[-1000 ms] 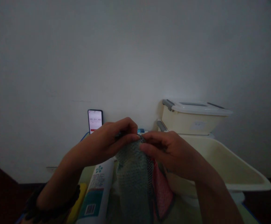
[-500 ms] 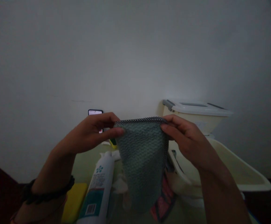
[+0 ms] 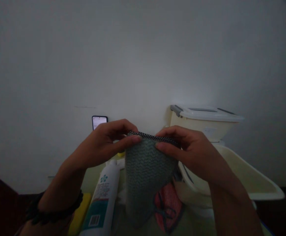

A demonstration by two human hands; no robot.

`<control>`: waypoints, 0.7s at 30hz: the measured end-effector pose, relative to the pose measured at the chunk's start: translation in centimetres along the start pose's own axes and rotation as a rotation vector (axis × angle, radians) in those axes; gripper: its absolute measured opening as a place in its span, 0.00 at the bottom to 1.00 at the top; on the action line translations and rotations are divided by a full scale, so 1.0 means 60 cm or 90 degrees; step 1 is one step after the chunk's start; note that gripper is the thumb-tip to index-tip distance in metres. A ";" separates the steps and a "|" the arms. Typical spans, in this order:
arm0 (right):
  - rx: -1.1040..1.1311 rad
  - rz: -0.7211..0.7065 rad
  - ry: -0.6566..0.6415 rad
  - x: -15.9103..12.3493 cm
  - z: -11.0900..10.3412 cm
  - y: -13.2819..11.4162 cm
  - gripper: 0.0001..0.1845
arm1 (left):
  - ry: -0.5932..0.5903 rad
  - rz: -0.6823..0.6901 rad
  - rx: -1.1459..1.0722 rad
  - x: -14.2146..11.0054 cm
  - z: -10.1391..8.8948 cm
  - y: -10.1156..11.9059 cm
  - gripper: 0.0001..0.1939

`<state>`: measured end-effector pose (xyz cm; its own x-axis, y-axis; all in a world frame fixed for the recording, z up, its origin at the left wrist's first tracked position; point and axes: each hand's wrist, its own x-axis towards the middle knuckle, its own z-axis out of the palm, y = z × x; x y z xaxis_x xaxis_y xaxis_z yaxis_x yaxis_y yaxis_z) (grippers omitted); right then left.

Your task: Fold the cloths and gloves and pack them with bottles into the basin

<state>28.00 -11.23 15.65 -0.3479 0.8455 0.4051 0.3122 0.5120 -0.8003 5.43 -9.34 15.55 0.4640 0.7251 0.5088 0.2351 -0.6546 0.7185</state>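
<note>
Both hands were on the green cloth [image 3: 145, 167], held up over the table [image 3: 92, 180] in front of the wall [image 3: 133, 65]. Left hand [image 3: 106, 144]: fingers closed, pinching the top edge near its left end, thumb on the near face. Right hand [image 3: 188, 147]: fingers closed too, gripping the same edge further right, thumb also on the near face. Short stretch of black-and-white trim showed between the two grips, sloping down slightly to the right. Cloth hung below, textured side toward the camera, lower part narrowing.

Around it: pink cloth [image 3: 169, 206] with dark edging lay low, just right of the hanging part, partly covered by it. White bottle [image 3: 101, 200] with a teal label and barcode sat left of the cloth. Yellow block [image 3: 80, 213] was beside the bottle, partly behind the left forearm. Dark bracelet [image 3: 53, 209] on the left wrist.

Further back, phone [image 3: 99, 121] stood upright at the wall, screen lit, lower part hidden by the left hand. Cream basin [image 3: 246, 170] was right of the cloth, partly behind the right hand and forearm. Cream box [image 3: 204, 126] with a white lid and grey latch was behind the basin. Small stuff behind the cloth too blurred to ID.
</note>
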 end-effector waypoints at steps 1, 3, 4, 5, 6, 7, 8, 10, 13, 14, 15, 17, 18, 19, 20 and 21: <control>-0.016 -0.005 0.011 0.001 0.000 0.000 0.09 | 0.004 -0.002 -0.001 0.000 -0.002 -0.001 0.03; -0.037 -0.010 0.030 0.002 0.000 0.001 0.09 | 0.018 -0.009 -0.002 0.001 -0.006 -0.003 0.03; -0.041 -0.012 0.037 0.003 0.000 0.001 0.09 | 0.026 -0.012 -0.003 0.001 -0.008 -0.004 0.02; -0.043 -0.014 0.043 0.003 0.000 0.001 0.10 | 0.037 -0.015 -0.005 0.001 -0.010 -0.004 0.02; -0.043 -0.015 0.047 0.004 0.000 0.001 0.10 | 0.051 -0.020 -0.006 0.001 -0.012 -0.005 0.02; -0.044 -0.015 0.053 0.004 0.001 0.001 0.10 | 0.067 -0.025 -0.007 0.001 -0.014 -0.005 0.02; -0.045 -0.015 0.059 0.004 0.001 0.001 0.10 | 0.087 -0.030 -0.007 0.001 -0.015 -0.004 0.03; -0.051 -0.006 0.073 0.004 0.002 0.002 0.12 | 0.135 -0.032 -0.013 0.001 -0.018 -0.003 0.03; -0.049 0.013 0.078 0.004 0.003 0.005 0.12 | 0.198 -0.029 -0.010 0.001 -0.021 -0.003 0.04; -0.043 0.017 0.076 0.004 0.003 0.006 0.12 | 0.211 -0.029 -0.002 0.001 -0.022 -0.004 0.04; -0.036 0.018 0.075 0.005 0.003 0.007 0.12 | 0.220 -0.029 0.008 0.002 -0.022 -0.005 0.04; -0.021 0.014 0.077 0.005 0.004 0.008 0.12 | 0.228 -0.029 0.022 0.002 -0.024 -0.006 0.05; -0.013 0.011 0.080 0.006 0.004 0.008 0.12 | 0.230 -0.031 0.026 0.003 -0.024 -0.006 0.05; -0.008 0.007 0.083 0.006 0.005 0.009 0.13 | 0.231 -0.033 0.029 0.003 -0.024 -0.006 0.05; -0.005 0.002 0.086 0.006 0.006 0.009 0.13 | 0.232 -0.034 0.030 0.004 -0.024 -0.006 0.05; -0.005 -0.004 0.090 0.006 0.007 0.008 0.13 | 0.233 -0.035 0.032 0.004 -0.024 -0.006 0.06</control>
<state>27.67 -10.72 15.21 -0.2218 0.8551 0.4686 0.3179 0.5177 -0.7943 4.23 -8.64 16.09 0.1163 0.7820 0.6123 0.2966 -0.6157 0.7300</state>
